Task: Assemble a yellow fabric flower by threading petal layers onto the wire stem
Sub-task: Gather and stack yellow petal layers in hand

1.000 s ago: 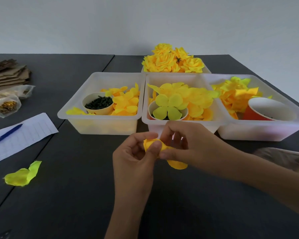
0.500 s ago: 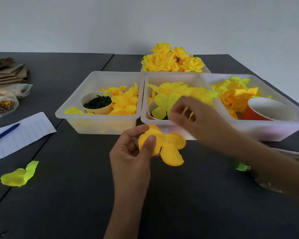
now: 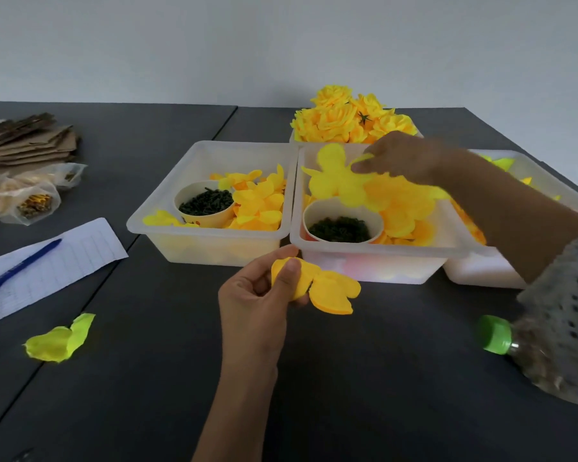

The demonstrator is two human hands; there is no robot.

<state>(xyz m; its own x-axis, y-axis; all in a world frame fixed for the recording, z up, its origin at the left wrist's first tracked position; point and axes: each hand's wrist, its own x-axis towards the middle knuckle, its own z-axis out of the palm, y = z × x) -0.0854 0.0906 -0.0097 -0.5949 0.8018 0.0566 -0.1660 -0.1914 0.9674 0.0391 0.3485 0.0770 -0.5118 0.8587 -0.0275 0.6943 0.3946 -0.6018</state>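
My left hand [image 3: 257,295] pinches a partly built yellow fabric flower [image 3: 317,285] just in front of the middle bin [image 3: 367,261]; its petals fan out to the right and the wire stem is hidden. Over that bin, my right hand [image 3: 407,158] holds a pale yellow petal layer [image 3: 337,178] by one lobe, lifted above the paper cup [image 3: 342,221] of dark green pieces. More loose yellow petals [image 3: 404,208] fill the bin beneath.
A left bin [image 3: 211,248] holds another cup [image 3: 205,203] of green pieces and petals. Finished yellow flowers [image 3: 351,118] sit behind. A third bin [image 3: 481,271] stands at right. A bottle with a green cap [image 3: 493,335], a loose petal [image 3: 59,340], and paper with a pen [image 3: 20,265] lie around.
My right hand left the flower, reached into the middle bin and lifted the pale petal layer off the cup, uncovering the green pieces. My left hand stayed put with the flower.
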